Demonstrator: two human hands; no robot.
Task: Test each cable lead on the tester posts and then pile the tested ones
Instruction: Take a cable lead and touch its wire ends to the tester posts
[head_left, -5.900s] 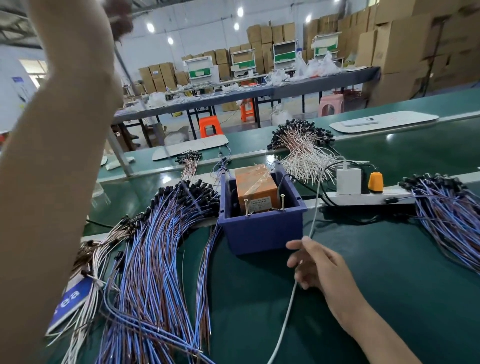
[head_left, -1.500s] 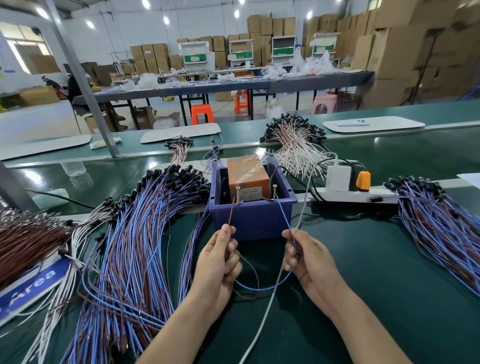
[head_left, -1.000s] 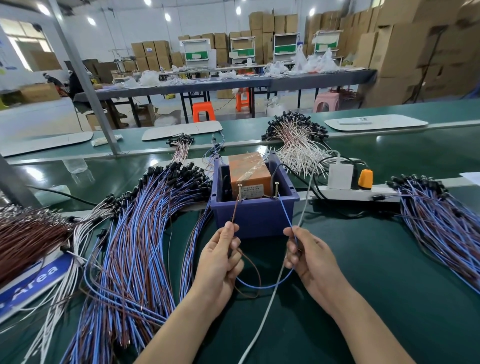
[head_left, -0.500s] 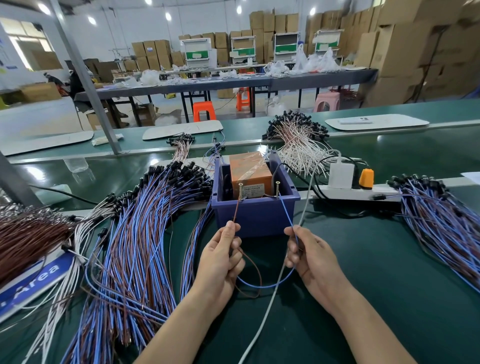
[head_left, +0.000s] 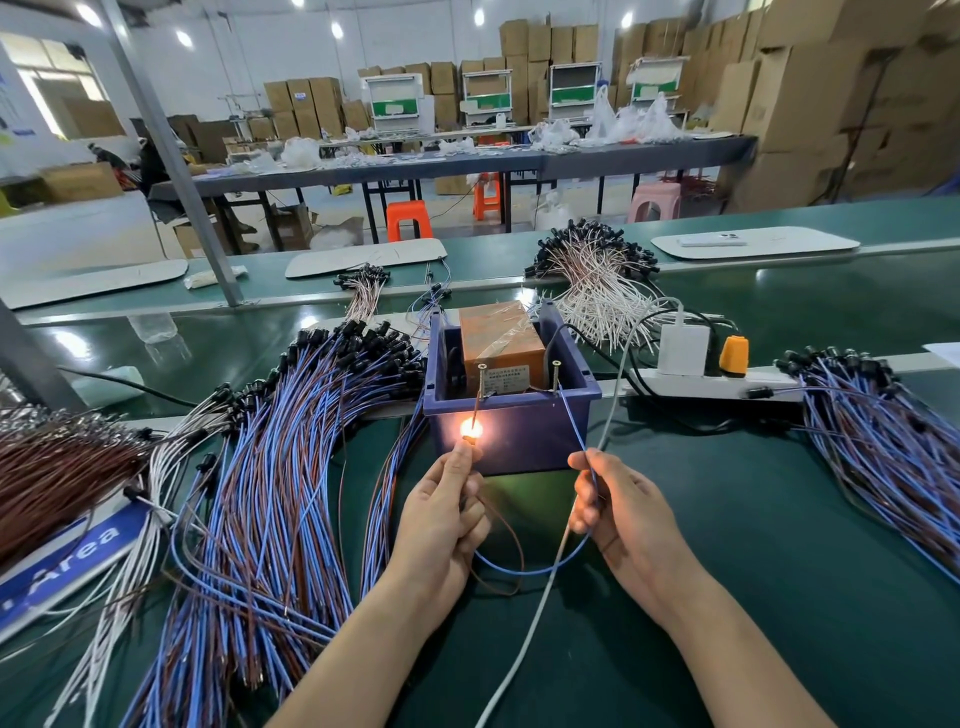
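**Electrical assembly workshop with carton storage**

A blue tester box (head_left: 511, 441) stands on a long green conveyor belt (head_left: 779, 519); heaped bundles of cable leads (head_left: 291, 467) lie on the belt left of the box, with more to its right and behind it; a power strip (head_left: 696, 384) sits just right of the box; beyond the box runs a long work table (head_left: 467, 166) with plastic stools (head_left: 408, 221) at it; stacked cardboard cartons (head_left: 810, 104) fill the far wall and right side; ceiling lamps (head_left: 337, 29) hang above.
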